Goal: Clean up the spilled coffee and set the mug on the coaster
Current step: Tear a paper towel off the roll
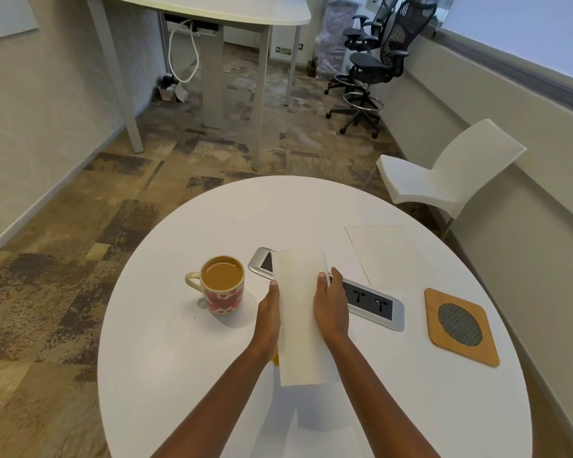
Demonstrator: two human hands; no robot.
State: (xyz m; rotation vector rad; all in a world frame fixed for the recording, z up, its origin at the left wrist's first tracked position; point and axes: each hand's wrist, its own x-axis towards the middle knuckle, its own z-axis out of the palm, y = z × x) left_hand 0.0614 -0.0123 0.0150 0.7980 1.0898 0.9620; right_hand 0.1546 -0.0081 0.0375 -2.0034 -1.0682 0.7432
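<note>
A cream mug [224, 290] with red hearts stands upright on the round white table [166, 358], full of light brown coffee, handle to the left. Just right of it I hold a white paper towel sheet [298, 319] above the table. My left hand [269, 314] grips its left edge and my right hand [331, 305] grips its right edge. A small yellow-brown patch [275, 357] shows under the towel near my left wrist. The wooden coaster [460, 325] with a round mesh centre lies at the table's right.
A grey power socket panel [374, 302] is set in the tabletop behind my hands. Another white paper sheet [384, 256] lies flat beyond it. A white chair [444, 173] stands at the right. A tall desk and office chairs stand farther back.
</note>
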